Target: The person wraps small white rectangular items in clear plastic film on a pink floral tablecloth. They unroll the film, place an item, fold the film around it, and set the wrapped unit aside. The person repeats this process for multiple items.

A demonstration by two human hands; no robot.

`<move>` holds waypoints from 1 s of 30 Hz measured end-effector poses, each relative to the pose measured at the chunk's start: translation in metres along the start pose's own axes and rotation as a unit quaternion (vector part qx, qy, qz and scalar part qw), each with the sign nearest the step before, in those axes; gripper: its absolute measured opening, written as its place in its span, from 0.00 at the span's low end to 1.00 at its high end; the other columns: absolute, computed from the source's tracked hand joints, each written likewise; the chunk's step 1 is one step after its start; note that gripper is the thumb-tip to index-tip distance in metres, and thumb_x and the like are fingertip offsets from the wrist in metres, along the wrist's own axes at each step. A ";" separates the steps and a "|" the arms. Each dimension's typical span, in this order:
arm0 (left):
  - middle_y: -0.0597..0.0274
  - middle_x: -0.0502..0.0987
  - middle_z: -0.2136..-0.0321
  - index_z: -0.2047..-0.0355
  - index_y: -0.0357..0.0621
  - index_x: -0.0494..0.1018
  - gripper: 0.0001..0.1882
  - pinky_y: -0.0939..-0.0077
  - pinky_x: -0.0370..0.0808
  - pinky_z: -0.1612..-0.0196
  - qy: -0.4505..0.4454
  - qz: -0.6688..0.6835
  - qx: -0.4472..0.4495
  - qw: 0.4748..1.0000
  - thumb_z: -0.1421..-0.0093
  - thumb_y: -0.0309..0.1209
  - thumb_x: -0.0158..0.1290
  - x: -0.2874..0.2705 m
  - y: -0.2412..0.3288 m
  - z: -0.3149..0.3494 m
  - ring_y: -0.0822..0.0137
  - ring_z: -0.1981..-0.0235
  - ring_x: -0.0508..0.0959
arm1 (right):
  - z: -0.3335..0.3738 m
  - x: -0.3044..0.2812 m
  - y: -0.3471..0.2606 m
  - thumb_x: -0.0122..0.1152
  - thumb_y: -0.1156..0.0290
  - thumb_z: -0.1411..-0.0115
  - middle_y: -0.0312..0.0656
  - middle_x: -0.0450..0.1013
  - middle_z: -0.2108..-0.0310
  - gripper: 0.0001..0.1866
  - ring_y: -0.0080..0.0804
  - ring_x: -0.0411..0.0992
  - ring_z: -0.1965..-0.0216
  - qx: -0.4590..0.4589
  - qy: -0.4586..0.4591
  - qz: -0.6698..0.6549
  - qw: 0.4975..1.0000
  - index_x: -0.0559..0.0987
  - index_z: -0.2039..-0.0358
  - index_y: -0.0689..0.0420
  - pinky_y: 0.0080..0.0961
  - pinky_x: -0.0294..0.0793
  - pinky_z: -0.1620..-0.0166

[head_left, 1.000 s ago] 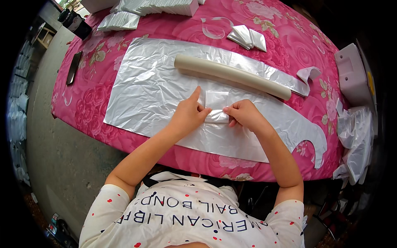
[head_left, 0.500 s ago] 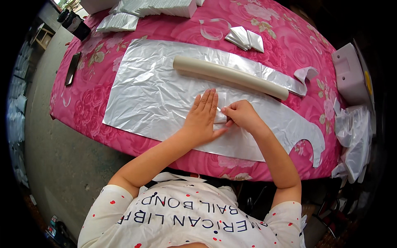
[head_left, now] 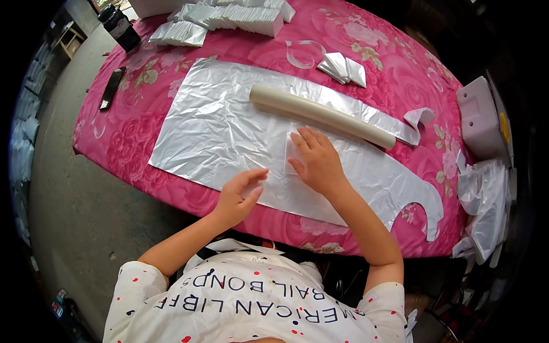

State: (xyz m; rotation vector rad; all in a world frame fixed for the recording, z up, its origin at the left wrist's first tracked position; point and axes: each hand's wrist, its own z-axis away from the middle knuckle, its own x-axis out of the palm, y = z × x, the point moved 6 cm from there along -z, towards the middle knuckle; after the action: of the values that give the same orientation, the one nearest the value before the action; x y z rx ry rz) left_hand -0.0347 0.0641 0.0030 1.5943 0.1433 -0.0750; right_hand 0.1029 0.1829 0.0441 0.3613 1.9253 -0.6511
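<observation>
The cloth [head_left: 131, 137] is showing bright pink, patterned with darker pink roses, paler blooms and greenish leaves. Across it the sheet [head_left: 211, 117] is gleaming silvery white, its creases forming an irregular light-and-grey pattern. The tube [head_left: 320, 116] is showing plain beige. The square [head_left: 290, 155] is looking whitish, and the packets [head_left: 343, 70] are shining silver-white. The shirt [head_left: 251, 291] is displaying red and dark blue spots and dark blue lettering on white. The bottle [head_left: 120, 30] is appearing black, the floor [head_left: 97, 217] grey.

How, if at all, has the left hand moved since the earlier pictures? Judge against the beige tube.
Yes: the left hand has moved leftward and back, farther from the beige tube.
</observation>
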 end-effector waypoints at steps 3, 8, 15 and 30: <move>0.55 0.74 0.56 0.55 0.33 0.70 0.15 0.79 0.72 0.55 -0.056 0.194 -0.269 0.942 0.36 0.30 0.43 -0.019 -0.024 0.060 0.68 0.57 0.75 | -0.004 0.035 -0.003 0.56 0.58 0.45 0.55 0.57 0.42 0.31 0.50 0.53 0.39 0.022 -0.011 -0.024 0.999 0.65 0.45 0.62 0.39 0.51 0.39; 0.52 0.76 0.58 0.56 0.32 0.71 0.16 0.79 0.74 0.58 0.003 0.214 -0.428 0.878 0.36 0.33 0.43 -0.036 -0.040 0.130 0.67 0.58 0.77 | -0.001 0.076 -0.085 0.44 0.51 0.39 0.54 0.45 0.36 0.34 0.49 0.41 0.35 0.044 -0.088 -0.115 0.988 0.57 0.39 0.58 0.43 0.39 0.36; 0.59 0.78 0.76 0.70 0.31 0.75 0.07 0.78 0.71 0.70 0.066 0.064 -0.354 0.931 0.44 0.24 0.49 -0.050 -0.044 0.128 0.74 0.75 0.75 | 0.027 0.086 -0.187 0.50 0.59 0.42 0.55 0.49 0.38 0.23 0.48 0.40 0.34 -0.106 -0.129 -0.263 0.950 0.71 0.51 0.61 0.52 0.32 0.37; 0.62 0.78 0.68 0.58 0.38 0.74 0.13 0.83 0.74 0.63 -0.008 0.011 -0.238 0.971 0.45 0.23 0.54 -0.049 0.007 0.064 0.76 0.67 0.78 | -0.046 -0.036 0.160 0.58 0.70 0.43 0.34 0.74 0.73 0.09 0.18 0.68 0.71 0.264 0.201 -0.407 0.851 0.78 0.69 0.63 0.18 0.67 0.66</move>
State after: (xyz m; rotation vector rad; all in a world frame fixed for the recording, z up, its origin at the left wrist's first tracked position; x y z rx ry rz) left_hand -0.0794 -0.0021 0.0149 1.1152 0.1209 -0.0322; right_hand 0.1677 0.3408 0.0471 -0.0237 2.2552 -1.8071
